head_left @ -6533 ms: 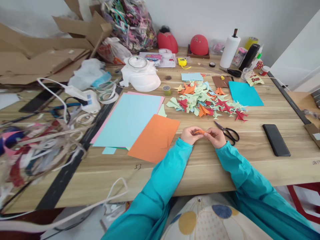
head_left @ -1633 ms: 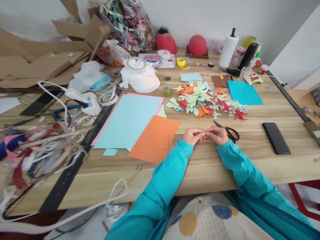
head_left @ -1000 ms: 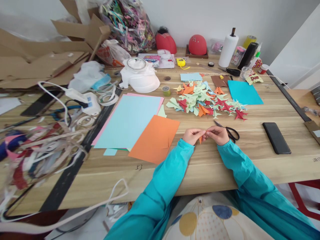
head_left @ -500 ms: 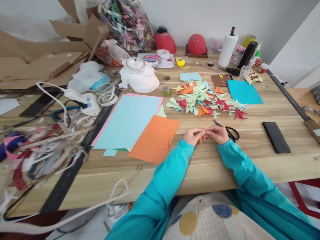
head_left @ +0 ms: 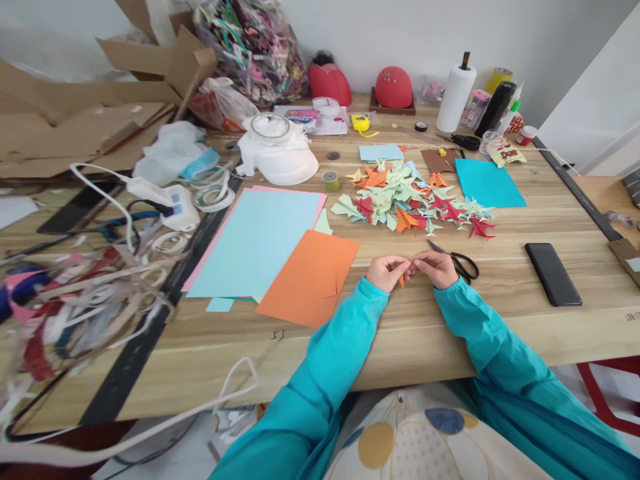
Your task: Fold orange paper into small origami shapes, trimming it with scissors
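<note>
My left hand (head_left: 386,271) and my right hand (head_left: 438,268) meet near the front of the table, fingertips pinched together. Between them is a small folded piece of orange paper (head_left: 402,282); only its lower tip shows below the fingers, the rest is hidden. Just beyond my right hand lie black-handled scissors (head_left: 465,267). A heap of folded paper pieces (head_left: 400,193) in green, orange, red and blue lies further back. Left of my hands is an orange sheet (head_left: 305,280), partly over a stack of pastel sheets with a light blue sheet (head_left: 260,240) on top.
A black phone (head_left: 553,274) lies to the right, and a turquoise square of paper (head_left: 490,183) behind it. Cords and ribbons (head_left: 90,300) clutter the left. At the back stand a white roll (head_left: 456,100), red domes (head_left: 394,88) and a yellow tape measure (head_left: 360,123).
</note>
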A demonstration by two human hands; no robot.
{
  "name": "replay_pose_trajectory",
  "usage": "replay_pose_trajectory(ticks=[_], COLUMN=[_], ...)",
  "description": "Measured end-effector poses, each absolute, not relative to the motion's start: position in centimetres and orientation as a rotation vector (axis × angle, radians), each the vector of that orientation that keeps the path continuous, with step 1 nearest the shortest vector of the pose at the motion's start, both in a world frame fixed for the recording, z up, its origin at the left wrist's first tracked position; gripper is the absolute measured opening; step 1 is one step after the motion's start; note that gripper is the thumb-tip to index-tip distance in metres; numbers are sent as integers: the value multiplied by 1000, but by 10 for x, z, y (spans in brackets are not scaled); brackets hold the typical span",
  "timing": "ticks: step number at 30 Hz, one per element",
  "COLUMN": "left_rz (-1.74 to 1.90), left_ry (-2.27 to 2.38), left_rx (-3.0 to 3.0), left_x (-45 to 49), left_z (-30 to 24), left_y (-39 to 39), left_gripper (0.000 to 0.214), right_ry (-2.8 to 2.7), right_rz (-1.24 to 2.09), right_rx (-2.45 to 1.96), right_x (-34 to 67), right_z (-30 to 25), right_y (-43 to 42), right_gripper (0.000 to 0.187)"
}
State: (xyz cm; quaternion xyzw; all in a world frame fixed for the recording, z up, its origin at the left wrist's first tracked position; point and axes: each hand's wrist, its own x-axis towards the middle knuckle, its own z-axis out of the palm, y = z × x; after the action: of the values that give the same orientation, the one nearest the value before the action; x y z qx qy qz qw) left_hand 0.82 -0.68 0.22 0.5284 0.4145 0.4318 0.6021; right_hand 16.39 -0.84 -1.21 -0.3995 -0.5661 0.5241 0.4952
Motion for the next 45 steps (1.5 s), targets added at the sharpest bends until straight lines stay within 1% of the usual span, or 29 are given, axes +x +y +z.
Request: replay_pose_trajectory(ticks=[10,13,15,18,21,24,28,36,45], left_rz=[1009,1048,1102,1210,1323,1407,1441,1432,1383], left_ry=[973,987,1021,1061,1017,946,935,953,964], left_rx=[1184,1193,1284,1533,1809,2019,2143,2219,2246], left_x=[9,9,7,3,0,-2,-2,-2,-3], left_z=[-1,-5,-6,-2,1,0,-5,-9,-13], left_y=[-6,-5,-5,-4,-4,-4,-3,-1,1], left_gripper=[25,27,24,15,9,8,9,11,12], right_ry=[-1411,-1406,-1434,-1541,-1680,-1814,-1933,-2033,-2075], right_rz=[1214,1170,1132,1024,810,610,452,288,241], right_rx=[-953,-943,-941,-970,-1009,-984,-931,-949,-934], right_x=[164,165,166,167,167,166,165,167,166], right_z=[-11,-11,-11,-9,-5,-2,-1,-4,-5], right_y=[-9,-8,-9,-10,-12,-11,-9,-9,-10], right_gripper=[21,19,18,17,16,14,12,16,18])
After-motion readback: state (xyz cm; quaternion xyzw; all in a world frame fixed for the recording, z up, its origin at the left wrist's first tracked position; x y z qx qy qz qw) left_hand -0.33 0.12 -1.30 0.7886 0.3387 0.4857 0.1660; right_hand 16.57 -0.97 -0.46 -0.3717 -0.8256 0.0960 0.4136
